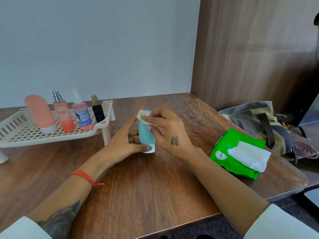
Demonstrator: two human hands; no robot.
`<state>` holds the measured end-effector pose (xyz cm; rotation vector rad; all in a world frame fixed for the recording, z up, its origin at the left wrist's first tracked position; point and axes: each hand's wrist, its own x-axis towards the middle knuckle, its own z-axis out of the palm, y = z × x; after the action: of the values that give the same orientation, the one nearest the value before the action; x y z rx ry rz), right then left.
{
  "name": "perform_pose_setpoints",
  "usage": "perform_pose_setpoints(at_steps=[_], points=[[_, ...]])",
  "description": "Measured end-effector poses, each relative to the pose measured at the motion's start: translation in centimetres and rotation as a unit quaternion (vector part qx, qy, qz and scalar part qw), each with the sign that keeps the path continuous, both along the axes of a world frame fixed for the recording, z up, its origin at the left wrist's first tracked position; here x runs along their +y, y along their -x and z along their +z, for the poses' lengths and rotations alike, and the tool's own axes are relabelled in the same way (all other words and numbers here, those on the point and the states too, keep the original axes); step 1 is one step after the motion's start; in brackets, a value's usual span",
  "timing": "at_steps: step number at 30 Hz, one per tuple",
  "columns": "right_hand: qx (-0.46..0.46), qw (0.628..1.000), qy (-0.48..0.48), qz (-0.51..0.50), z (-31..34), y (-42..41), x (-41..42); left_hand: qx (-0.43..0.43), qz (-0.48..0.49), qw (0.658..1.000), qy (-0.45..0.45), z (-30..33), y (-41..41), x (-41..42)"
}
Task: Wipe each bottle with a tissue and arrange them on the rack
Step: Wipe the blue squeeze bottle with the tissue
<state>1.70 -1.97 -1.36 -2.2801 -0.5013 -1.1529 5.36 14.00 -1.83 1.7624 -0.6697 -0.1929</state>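
Our right hand (170, 133) covers a good chunk of the teal bottle (145, 133), and there's some motion blur, so we can't really tell how much of the tissue (144, 116) wraps behind it. The bottle stands upright on its white cap on the table (146, 183), long axis vertical, rounded end up, right of the rack (22, 133). Our left hand (123, 144) holds it low, thumb across the cap, fingers mostly straight, while our right fingertips pinch the tissue against its top.
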Motion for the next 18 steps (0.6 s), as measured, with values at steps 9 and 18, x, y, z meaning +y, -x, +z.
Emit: perform_pose_setpoints(at_steps=[9,18], points=[[0.080,0.992,0.073,0.064,0.3,0.9,0.0,0.004,-0.020,1.000,0.013,0.2,0.2,0.0],[0.014,0.997,-0.072,-0.021,0.9,0.3,-0.9,0.008,-0.018,1.000,-0.008,0.3,0.2,0.1]])
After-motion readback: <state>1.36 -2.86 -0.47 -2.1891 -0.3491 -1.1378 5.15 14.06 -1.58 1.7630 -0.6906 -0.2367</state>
